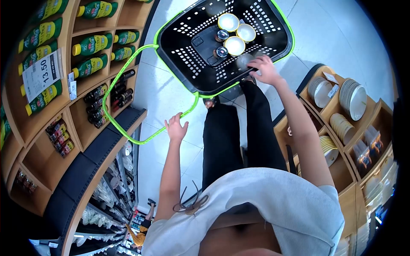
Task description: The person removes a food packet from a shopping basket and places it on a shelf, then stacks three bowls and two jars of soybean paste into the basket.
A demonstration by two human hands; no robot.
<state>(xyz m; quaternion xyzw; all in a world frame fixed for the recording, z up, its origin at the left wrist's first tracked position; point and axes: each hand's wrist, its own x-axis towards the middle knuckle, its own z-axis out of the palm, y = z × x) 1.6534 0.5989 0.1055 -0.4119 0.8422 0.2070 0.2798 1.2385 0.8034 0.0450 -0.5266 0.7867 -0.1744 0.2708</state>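
A black basket (pixel 171 32) with a green rim stands at the top centre. Inside it are several white bowls (pixel 235 45) with yellow rims and two small dark-capped jars (pixel 221 52). My right hand (pixel 265 70) is over the basket's near right edge, fingers curled around a pale, blurred round item (pixel 244 61) or just beside it; the contact is unclear. The basket's green handle (pixel 114 123) is swung out to the left. My left hand (pixel 175 127) has its fingers spread against the inner side of this handle.
Wooden shelves (pixel 68 106) at the left hold green bottles (pixel 93 45) and dark bottles. At the right, a low wooden shelf (pixel 337 115) carries stacked plates (pixel 352 99) and bowls. Pale floor tiles (pixel 149 94) lie beneath. A person in orange (pixel 137 236) is far off at the lower left.
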